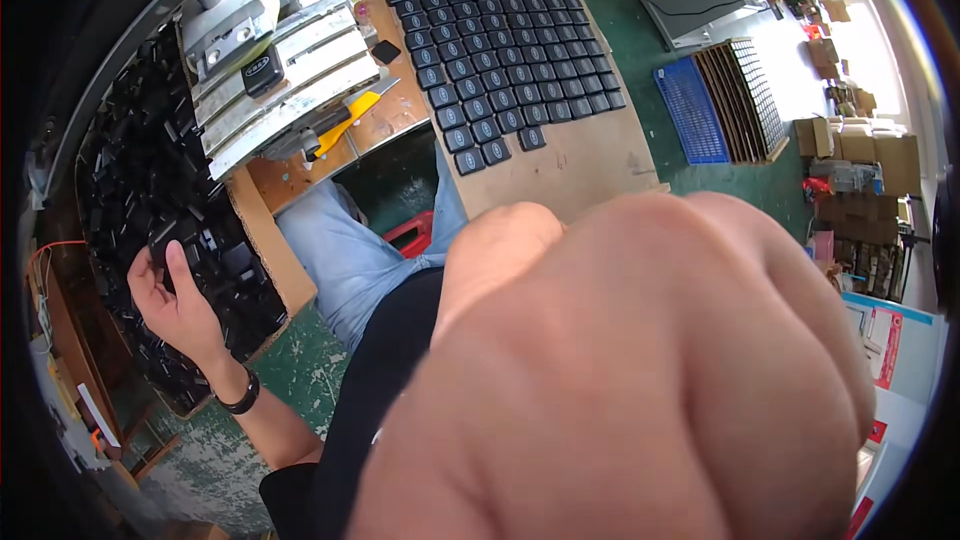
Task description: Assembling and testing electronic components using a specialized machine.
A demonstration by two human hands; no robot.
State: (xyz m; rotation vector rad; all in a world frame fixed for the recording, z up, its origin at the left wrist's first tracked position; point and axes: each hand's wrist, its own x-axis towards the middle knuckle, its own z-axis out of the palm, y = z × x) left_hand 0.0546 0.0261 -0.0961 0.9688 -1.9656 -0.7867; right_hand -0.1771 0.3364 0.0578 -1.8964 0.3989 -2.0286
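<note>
My left hand (178, 305) is over a large cardboard box (285, 260) of loose black plastic pieces (140, 180). Its thumb and fingers close on one small black plastic piece (166, 232). Very near the camera, my right hand (640, 340) fills the lower right, its back and knuckles large and smeared; its fingertips are hidden. Ahead on the bench, a metal fixture (300, 50) carries a single black cap (262, 72) with a pale oval mark. Rows of similar marked black caps (500, 50) cover most of a cardboard sheet (560, 175).
A yellow-handled cutter (345, 125) and a dark square pad (386, 52) lie beside the fixture. Below the bench is a red stool (410, 235). Farther right, a blue crate (690, 110) stands by stacked sheets of caps (745, 100) on the green floor. Cardboard boxes (870, 145) line the wall.
</note>
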